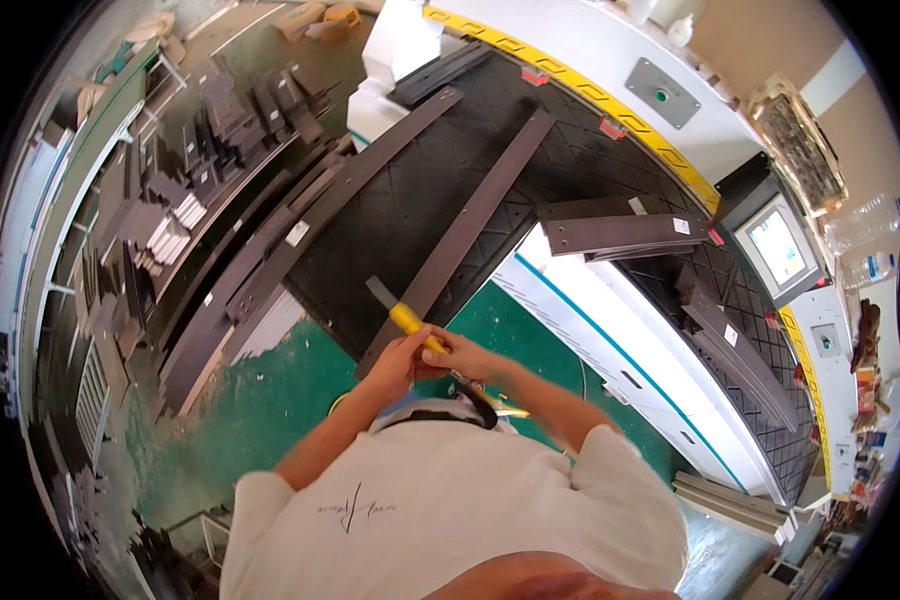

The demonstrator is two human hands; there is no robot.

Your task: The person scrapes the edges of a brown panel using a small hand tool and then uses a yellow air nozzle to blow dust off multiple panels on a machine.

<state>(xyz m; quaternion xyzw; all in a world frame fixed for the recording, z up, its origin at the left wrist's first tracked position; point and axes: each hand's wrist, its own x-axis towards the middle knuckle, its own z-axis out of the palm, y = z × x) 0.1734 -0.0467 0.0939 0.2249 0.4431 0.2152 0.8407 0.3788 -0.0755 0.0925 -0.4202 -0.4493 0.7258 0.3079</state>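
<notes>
In front of my waist, both hands are closed together around a flat-bladed tool with a yellow handle [406,318]. Its grey blade points away to the upper left; whether it is a chisel or a scraper I cannot tell. My left hand [398,362] wraps the handle's near end from the left. Against it presses my right hand [458,357], its fingers closed at the same end and partly hidden. Just beyond the blade, a long dark brown board [470,220] lies across the black work table [410,235], its near end beside my hands.
Another long board [370,150] lies along the table's left edge, with stacked boards [210,140] beyond. To the right, short boards [615,232] rest on a white machine bed [610,320] near a screen [773,246]. A yellow strip [570,85] edges the machine. Below is green floor [260,400].
</notes>
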